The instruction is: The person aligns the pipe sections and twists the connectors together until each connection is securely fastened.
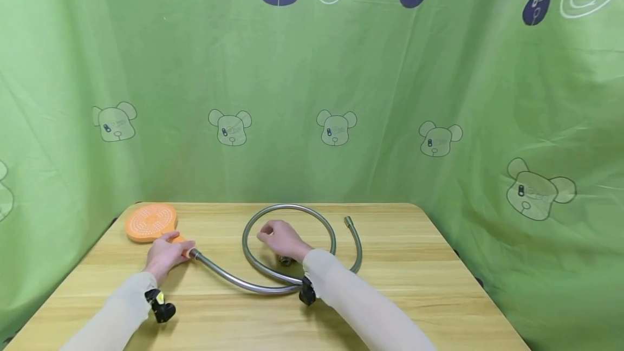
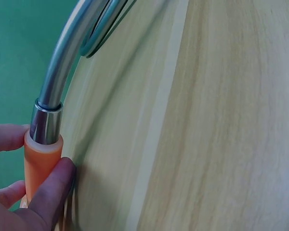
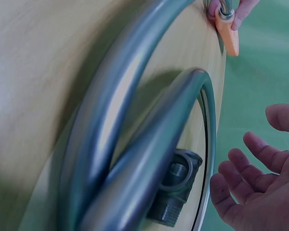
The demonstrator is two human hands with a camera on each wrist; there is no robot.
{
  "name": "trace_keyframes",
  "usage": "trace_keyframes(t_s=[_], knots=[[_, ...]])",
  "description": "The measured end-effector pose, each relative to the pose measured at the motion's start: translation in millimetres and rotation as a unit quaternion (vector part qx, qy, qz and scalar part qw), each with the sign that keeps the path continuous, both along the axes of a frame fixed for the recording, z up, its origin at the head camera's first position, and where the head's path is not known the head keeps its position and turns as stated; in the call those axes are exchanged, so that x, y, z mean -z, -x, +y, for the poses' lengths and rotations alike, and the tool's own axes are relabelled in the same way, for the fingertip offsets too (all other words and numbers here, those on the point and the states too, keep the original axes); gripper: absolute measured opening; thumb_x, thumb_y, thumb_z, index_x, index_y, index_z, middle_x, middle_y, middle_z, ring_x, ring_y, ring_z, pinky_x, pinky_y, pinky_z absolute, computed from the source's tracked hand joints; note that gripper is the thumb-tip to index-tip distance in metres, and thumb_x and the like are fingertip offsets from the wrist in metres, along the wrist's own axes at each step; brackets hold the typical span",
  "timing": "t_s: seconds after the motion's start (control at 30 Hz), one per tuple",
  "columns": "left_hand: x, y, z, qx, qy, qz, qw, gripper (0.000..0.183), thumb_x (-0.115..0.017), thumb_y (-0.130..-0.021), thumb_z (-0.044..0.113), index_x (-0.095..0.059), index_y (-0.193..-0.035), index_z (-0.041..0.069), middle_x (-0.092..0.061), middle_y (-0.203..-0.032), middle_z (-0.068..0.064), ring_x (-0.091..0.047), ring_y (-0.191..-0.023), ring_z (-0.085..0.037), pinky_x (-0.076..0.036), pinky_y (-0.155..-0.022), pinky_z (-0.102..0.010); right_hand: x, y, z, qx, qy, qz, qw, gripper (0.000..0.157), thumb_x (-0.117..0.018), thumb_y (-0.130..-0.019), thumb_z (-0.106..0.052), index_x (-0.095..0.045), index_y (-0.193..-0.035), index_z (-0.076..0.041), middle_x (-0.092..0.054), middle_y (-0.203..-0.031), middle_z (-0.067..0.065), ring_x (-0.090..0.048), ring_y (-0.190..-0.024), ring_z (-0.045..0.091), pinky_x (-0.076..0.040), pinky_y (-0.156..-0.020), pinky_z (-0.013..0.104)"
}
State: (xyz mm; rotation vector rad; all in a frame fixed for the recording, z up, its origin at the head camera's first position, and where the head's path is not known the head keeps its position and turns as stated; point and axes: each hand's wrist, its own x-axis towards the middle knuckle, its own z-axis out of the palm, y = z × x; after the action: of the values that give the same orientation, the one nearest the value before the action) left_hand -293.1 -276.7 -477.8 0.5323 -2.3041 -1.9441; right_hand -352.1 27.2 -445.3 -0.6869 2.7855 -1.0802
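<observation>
An orange shower head [image 1: 150,223] lies at the far left of the table, its round perforated face up. My left hand [image 1: 164,257] grips its handle [image 2: 37,166], thumb and fingers on either side just below the metal collar [image 2: 45,122]. From that collar a silver shower hose [image 1: 229,279] runs rightward and loops once on the table. Over the loop hovers my right hand [image 1: 284,240], its fingers loosely bent and holding nothing. Below it, inside the loop, sits a small dark metal fitting [image 3: 167,211] with a threaded end, partly hidden by the hose in the right wrist view.
The hose's free metal end [image 1: 348,221] points toward the back, right of the loop. A wooden table [image 1: 414,307] carries everything. Green curtains [image 1: 292,172] with bear prints hang behind and on both sides.
</observation>
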Motion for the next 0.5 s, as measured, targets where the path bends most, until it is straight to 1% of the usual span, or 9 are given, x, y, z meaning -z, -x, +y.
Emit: trace_keyframes(t_s=[0.13, 0.23, 0.33, 0.4, 0.5], knots=[[-0.4, 0.2, 1.2, 0.005, 0.011, -0.003, 0.9999, 0.083, -0.070, -0.091, 0.010, -0.021, -0.155, -0.009, -0.064, -0.100, -0.017, -0.066, -0.072, -0.009, -0.062, -0.073, -0.027, -0.9, 1.2, 6.0, 0.003, 0.000, 0.000, 1.000, 0.032, -0.060, -0.100, -0.034, -0.069, -0.117, -0.009, -0.070, -0.114, 0.006, -0.064, -0.105, 0.022, -0.053, -0.096, 0.041], [-1.2, 0.5, 2.0, 0.007, 0.024, -0.004, 0.9997, 0.083, -0.069, -0.090, 0.010, -0.021, -0.155, -0.009, -0.064, -0.090, -0.011, -0.064, -0.070, -0.009, -0.062, -0.072, -0.026, -2.7, 2.1, 11.4, 0.004, 0.000, -0.001, 1.000, 0.033, -0.060, -0.100, -0.035, -0.068, -0.117, -0.008, -0.069, -0.116, 0.007, -0.063, -0.107, 0.024, -0.053, -0.097, 0.043], [-1.7, 0.8, 2.1, 0.008, 0.036, -0.004, 0.9993, 0.082, -0.070, -0.090, 0.011, -0.022, -0.154, -0.010, -0.064, -0.085, -0.009, -0.064, -0.068, -0.009, -0.062, -0.071, -0.027, -4.4, 2.6, 17.2, 0.008, 0.002, -0.003, 1.000, 0.033, -0.059, -0.100, -0.034, -0.068, -0.118, -0.007, -0.068, -0.117, 0.008, -0.063, -0.108, 0.024, -0.052, -0.098, 0.043], [-1.7, 0.7, 2.2, 0.005, 0.051, -0.005, 0.9987, 0.081, -0.070, -0.089, 0.011, -0.025, -0.153, -0.010, -0.065, -0.088, -0.012, -0.064, -0.067, -0.008, -0.062, -0.071, -0.027, -4.9, 3.3, 20.9, 0.010, 0.001, -0.001, 1.000, 0.033, -0.059, -0.100, -0.033, -0.067, -0.119, -0.007, -0.068, -0.119, 0.010, -0.062, -0.109, 0.026, -0.052, -0.099, 0.044], [-1.6, 0.4, 2.0, 0.000, 0.072, -0.007, 0.9974, 0.080, -0.071, -0.088, 0.012, -0.028, -0.152, -0.010, -0.065, -0.099, -0.020, -0.065, -0.067, -0.009, -0.063, -0.070, -0.027, -5.0, 4.6, 26.1, 0.012, 0.000, 0.002, 1.000, 0.034, -0.059, -0.100, -0.033, -0.067, -0.119, -0.006, -0.068, -0.121, 0.011, -0.062, -0.111, 0.027, -0.051, -0.101, 0.045]])
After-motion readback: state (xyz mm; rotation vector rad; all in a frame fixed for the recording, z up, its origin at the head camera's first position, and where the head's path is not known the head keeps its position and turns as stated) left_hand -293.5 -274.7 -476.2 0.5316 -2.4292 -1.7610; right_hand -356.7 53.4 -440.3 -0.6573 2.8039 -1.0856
